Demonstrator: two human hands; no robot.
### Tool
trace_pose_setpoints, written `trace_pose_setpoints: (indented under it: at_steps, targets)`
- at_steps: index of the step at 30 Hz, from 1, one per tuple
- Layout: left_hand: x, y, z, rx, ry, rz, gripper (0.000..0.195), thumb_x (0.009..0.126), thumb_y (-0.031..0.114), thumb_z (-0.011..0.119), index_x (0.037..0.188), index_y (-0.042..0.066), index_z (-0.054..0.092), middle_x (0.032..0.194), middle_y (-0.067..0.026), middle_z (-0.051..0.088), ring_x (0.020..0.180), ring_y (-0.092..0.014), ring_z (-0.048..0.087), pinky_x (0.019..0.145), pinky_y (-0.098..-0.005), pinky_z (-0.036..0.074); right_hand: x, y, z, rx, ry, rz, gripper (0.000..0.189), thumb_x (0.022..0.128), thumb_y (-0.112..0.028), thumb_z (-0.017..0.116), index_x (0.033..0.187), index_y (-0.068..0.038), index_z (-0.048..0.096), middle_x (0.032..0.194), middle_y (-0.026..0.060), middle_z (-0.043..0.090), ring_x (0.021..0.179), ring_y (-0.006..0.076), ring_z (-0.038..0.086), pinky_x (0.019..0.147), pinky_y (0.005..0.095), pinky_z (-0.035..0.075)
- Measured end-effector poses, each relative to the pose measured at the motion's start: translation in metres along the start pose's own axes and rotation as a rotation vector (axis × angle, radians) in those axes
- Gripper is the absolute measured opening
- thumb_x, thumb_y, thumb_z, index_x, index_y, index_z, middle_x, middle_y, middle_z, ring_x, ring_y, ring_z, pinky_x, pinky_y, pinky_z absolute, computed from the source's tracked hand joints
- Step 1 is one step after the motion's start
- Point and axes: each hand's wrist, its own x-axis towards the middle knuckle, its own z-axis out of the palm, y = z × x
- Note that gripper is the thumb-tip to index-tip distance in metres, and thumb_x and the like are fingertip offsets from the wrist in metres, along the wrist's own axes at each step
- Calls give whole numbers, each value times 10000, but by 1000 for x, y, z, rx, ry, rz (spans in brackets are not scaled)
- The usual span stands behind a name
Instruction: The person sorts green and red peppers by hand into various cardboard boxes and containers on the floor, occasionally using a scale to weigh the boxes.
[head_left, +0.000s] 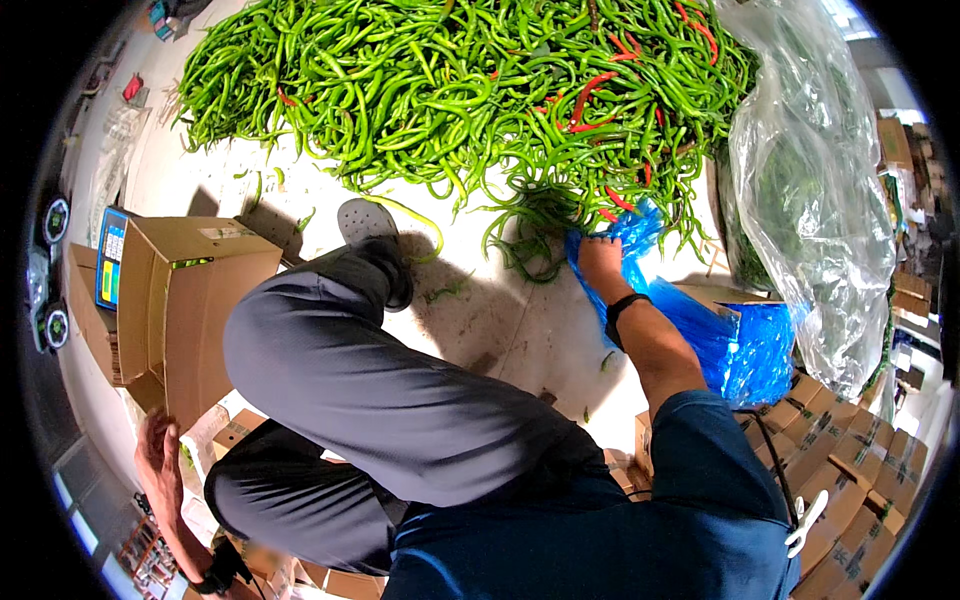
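My right hand (602, 264) has its fingers closed on a crumpled blue plastic bag (694, 315), at the near edge of a large heap of long green chili peppers (420, 97). Several red peppers (589, 97) are mixed into the heap's right side. Low on the left, my left hand (159, 457) is raised beside the bottom of a cardboard box (217, 300). Its fingers are loosely bent, with nothing visible in them; whether they touch the box is unclear. Green peppers show through a slot in that box.
A blue keypad panel (112, 259), apparently of a weighing scale, stands behind the box. Clear plastic sheeting (810, 187) covers green produce at right. Packed cartons (840, 465) lie at lower right. My bent leg (405, 390) crosses the middle; loose peppers (305, 220) dot the pale floor (525, 330).
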Motion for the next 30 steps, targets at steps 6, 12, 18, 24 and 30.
trace_pose_setpoints:
  at_steps: [6,12,18,24,30]
  targets:
    - [24,108,49,-47,-148,172,384,979,189,589,1271,-55,534,1150,-126,643,1068,-199,594,986,-320,440,-67,-22,43,213,-166,-81,201,843,-194,573,877,-42,701,982,166,703,922,360,672,798,501,512]
    - [32,139,102,-85,-414,285,382,972,229,586,1223,-55,537,1121,-136,649,1051,-204,586,949,-340,449,-134,-11,62,645,-355,-101,298,851,-261,624,973,0,698,987,163,702,900,318,670,794,421,523]
    - [43,84,105,32,-461,289,636,918,478,637,1240,-59,524,1053,-139,666,948,-209,597,866,-349,475,-140,57,-8,1651,-442,438,249,894,-180,592,942,44,690,871,93,684,716,188,626,699,412,523]
    - [58,93,112,-137,-492,348,630,927,429,647,1310,-50,501,1170,-139,637,1038,-211,588,933,-358,454,-149,116,-14,810,-481,-12,447,844,-208,654,1253,-28,635,1088,150,707,936,191,636,840,325,503]
    - [49,109,101,0,-468,326,530,950,302,614,1327,-50,491,1228,-161,617,1137,-236,565,1006,-350,415,-190,188,-173,1914,230,377,313,873,-73,643,1175,6,626,1085,85,669,959,185,627,850,334,529]
